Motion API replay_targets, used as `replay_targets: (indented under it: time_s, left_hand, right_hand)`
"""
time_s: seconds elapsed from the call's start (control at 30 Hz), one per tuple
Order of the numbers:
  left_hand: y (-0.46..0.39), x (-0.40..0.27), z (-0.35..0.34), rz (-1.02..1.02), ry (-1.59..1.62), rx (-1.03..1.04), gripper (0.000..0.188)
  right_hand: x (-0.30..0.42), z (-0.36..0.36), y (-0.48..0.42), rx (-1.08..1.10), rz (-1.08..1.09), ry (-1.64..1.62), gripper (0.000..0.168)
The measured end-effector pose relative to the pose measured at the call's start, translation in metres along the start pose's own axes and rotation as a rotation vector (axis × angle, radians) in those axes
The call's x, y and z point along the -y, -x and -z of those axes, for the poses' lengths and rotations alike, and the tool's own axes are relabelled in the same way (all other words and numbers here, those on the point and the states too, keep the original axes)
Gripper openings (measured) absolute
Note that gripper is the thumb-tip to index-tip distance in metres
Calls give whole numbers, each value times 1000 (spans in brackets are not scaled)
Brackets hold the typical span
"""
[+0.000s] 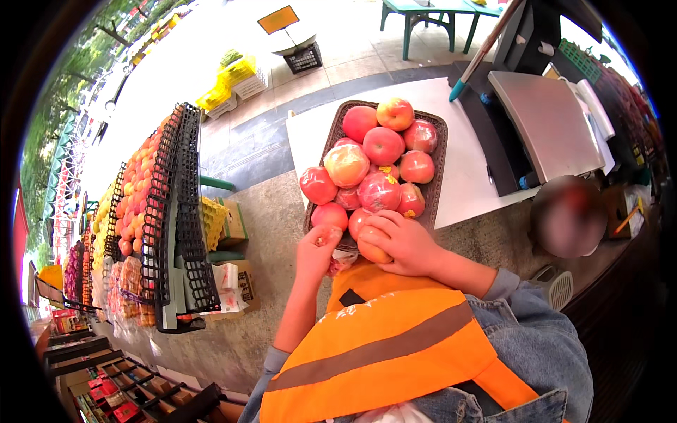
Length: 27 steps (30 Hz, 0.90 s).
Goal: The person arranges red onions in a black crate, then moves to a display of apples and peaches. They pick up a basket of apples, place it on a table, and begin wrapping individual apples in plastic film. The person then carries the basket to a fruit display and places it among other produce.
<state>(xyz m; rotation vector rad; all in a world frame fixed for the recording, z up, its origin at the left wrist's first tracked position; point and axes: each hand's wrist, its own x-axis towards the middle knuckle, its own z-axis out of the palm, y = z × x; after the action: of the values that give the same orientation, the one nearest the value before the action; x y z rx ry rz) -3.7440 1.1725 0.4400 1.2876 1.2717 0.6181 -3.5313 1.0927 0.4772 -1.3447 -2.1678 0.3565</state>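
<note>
A brown woven basket (440, 158) on a white table (465, 195) holds several red and yellow apples or similar round fruits, some wrapped in clear film, such as the wrapped fruit (346, 165) near its middle. My right hand (396, 240) lies over a reddish-yellow fruit (373, 246) at the basket's near edge, its fingers curved round the fruit. To its left, my left hand (317, 251) has its fingers closed on crumpled clear plastic film (342, 260), part of which hangs below the hand. An orange apron (391, 338) lies just beneath both hands.
A metal-topped scale (547, 124) stands at the right of the table, beside a pole with a blue end (458, 90). Left of me, black mesh racks (182, 211) hold piled fruit. A cardboard box (246, 283) is on the floor, and a grey stool (559, 288) stands at my right.
</note>
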Motion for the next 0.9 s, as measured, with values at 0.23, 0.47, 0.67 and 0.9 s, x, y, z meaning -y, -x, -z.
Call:
replay_targets:
  time_s: [0.23, 0.47, 0.67, 0.9]
  left_hand:
    - [-17, 22, -8, -65, 321, -155, 25]
    - [-3, 26, -12, 32, 211, -163, 41]
    - [-13, 29, -27, -80, 89, -122, 43]
    - [20, 31, -16, -39, 236, -173, 48]
  right_hand:
    - [3, -16, -55, -135, 68, 276, 52]
    - [-17, 21, -112, -322, -117, 84, 52]
    - [-76, -4, -137, 55, -291, 233, 79]
    - [-35, 8, -128, -311, -180, -30, 66]
